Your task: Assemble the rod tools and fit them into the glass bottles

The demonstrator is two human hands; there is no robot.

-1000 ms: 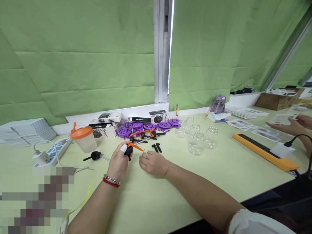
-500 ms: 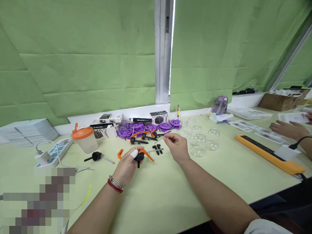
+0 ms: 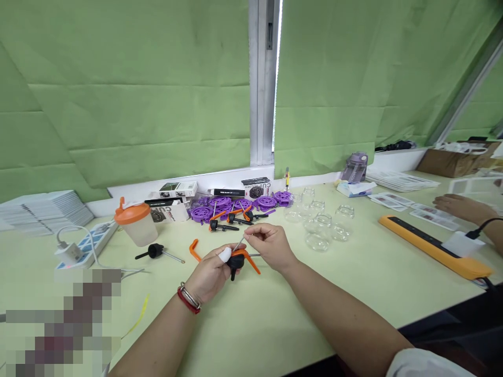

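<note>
My left hand (image 3: 209, 278), a white covering on its thumb, grips a black knob-like part with a short stem (image 3: 236, 262). An orange bent arm (image 3: 252, 262) sticks out to the right of it. Between the fingertips of my right hand (image 3: 273, 247) is a thin metal rod (image 3: 238, 243), tilted, its lower end at the top of the black part; whether it has entered is hidden. Left of my hands lies a similar black piece (image 3: 156, 251) with a metal shaft. Several black assemblies (image 3: 214, 225) with orange arms lie beyond my hands.
Purple slotted discs (image 3: 220, 204) and cup holder boxes (image 3: 257, 187) line the back. Glass jars (image 3: 323, 222) stand right of centre, a shaker cup (image 3: 139, 233) at left. An orange power strip (image 3: 436, 248) lies at right, near another person's hand (image 3: 459, 205).
My right hand has come left and closer with the thin rod, bringing it to the black part. My left hand has shifted slightly right. The other person's card has moved.
</note>
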